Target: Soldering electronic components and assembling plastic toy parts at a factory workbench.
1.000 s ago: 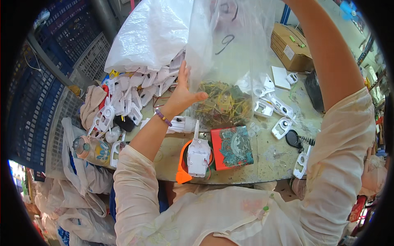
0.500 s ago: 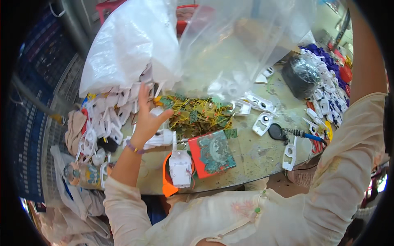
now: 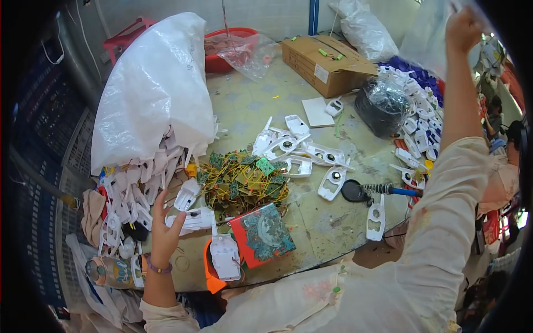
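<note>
My right hand is raised at the far upper right, its fingers closed on a clear plastic bag, which is partly cut off by the rim. Over the table's left front my left hand hangs open, fingers apart, holding nothing. Beside it are white plastic housings and a white handle-like part. A heap of green circuit boards with yellow wires lies mid-table. In front of it are a red and dark green box and a white casing on an orange holder.
A large white sack spills white parts at left. Loose white shells, a soldering iron and a black bag occupy the right. Behind stand a cardboard box and a red basin. A jar lies front left.
The clear bag has swung from over the table's middle to the upper right with my right hand, uncovering white shells and the cardboard box. My left hand remains open; the view has shifted.
</note>
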Demonstrator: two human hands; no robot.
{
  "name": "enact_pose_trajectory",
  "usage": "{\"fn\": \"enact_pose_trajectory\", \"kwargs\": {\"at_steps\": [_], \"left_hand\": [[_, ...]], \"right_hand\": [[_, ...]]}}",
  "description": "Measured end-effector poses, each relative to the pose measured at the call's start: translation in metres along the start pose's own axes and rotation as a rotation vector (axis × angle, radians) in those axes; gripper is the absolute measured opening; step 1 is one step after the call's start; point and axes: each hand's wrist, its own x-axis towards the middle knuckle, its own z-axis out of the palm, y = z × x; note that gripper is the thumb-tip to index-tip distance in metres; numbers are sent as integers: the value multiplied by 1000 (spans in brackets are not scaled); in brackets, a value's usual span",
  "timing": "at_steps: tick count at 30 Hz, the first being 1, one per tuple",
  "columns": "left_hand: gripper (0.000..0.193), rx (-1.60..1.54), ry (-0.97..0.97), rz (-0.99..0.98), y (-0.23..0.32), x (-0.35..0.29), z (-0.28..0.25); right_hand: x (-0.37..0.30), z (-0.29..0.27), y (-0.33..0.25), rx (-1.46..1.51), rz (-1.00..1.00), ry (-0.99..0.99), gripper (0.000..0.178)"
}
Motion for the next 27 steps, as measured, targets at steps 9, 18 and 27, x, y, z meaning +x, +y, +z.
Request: {"fn": "enact_pose_trajectory", "kwargs": {"at_steps": [9,18,27], "left_hand": [[69,140,-295,148,45,-1,-4],[118,-133,456,889,116,131,48],[26,-276,298,521,112,140,15]], "right_hand": [[-121,66,-50,1227,1333,-231,40],[-125,65,-333,1974,1478,-1028,32],[-84,31,-343,1515,1360,-272,38]]}}
